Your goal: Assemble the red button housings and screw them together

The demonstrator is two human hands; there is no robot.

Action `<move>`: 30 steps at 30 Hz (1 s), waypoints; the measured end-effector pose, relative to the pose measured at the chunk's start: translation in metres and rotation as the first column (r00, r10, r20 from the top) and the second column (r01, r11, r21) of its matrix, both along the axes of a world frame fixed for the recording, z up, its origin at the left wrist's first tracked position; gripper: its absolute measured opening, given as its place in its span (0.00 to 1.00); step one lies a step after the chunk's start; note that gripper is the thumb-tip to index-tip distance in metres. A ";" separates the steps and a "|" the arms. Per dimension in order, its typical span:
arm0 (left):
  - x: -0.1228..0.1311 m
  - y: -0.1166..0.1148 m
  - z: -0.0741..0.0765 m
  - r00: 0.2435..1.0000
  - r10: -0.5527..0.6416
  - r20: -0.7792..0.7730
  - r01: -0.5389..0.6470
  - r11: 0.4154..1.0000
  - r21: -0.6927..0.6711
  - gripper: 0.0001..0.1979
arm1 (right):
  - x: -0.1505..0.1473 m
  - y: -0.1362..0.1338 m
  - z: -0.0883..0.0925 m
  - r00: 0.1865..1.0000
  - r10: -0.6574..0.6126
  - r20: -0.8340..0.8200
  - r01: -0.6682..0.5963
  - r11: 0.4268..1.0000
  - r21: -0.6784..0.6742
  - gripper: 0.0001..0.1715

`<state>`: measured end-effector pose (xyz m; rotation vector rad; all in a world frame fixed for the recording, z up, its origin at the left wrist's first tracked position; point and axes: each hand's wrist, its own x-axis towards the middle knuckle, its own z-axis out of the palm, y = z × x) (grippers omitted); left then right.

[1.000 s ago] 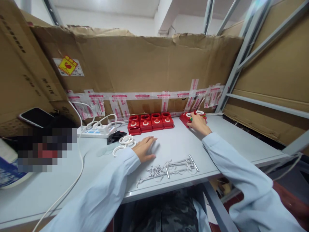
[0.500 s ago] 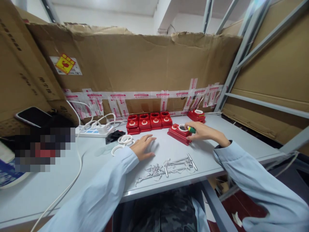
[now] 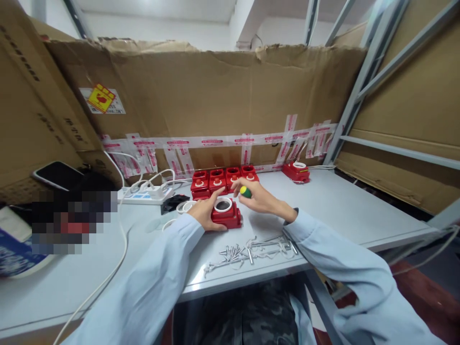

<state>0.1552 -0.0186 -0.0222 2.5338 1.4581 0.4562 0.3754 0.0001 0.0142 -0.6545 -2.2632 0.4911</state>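
My left hand [image 3: 204, 211] grips the left side of a red box [image 3: 228, 221] that lies on the table, thumb in front and fingers behind. A white ring [image 3: 223, 204] surrounds the round dark opening on its top. My right hand [image 3: 260, 197] is closed round a screwdriver [image 3: 246, 192] with a green and yellow handle, just right of that box; its shaft is hidden. Loose white rings [image 3: 182, 207] lie beside my left hand. Nearer the table edge are several screws [image 3: 232, 252] and metal rods with pale cords [image 3: 269, 244].
Several similar red boxes [image 3: 200, 182] stand in a row at the back, and another red box [image 3: 297, 172] sits at the back right. A power strip [image 3: 145, 195] with plugs, a black bag [image 3: 175, 203] and a phone [image 3: 58, 175] are on the left. A cardboard wall [image 3: 215, 96] closes the rear.
The red box has moved left across the table, and my left hand now holds it. My right hand has moved left too, with the screwdriver still in it.
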 end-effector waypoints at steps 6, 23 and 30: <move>-0.007 0.010 -0.006 0.999 -0.015 0.029 0.015 1.000 -0.006 0.45 | 0.026 0.013 0.009 0.868 -0.452 -0.208 0.473 0.878 0.067 0.10; -0.004 0.009 -0.009 0.989 -0.040 0.142 0.043 0.999 -0.014 0.41 | 0.121 -0.018 -0.001 0.737 -0.090 0.670 0.278 0.943 -0.180 0.21; -0.004 0.008 -0.008 0.985 -0.061 0.160 0.062 0.998 0.003 0.40 | 0.094 -0.017 -0.026 0.893 -0.069 0.445 0.198 0.947 -0.251 0.13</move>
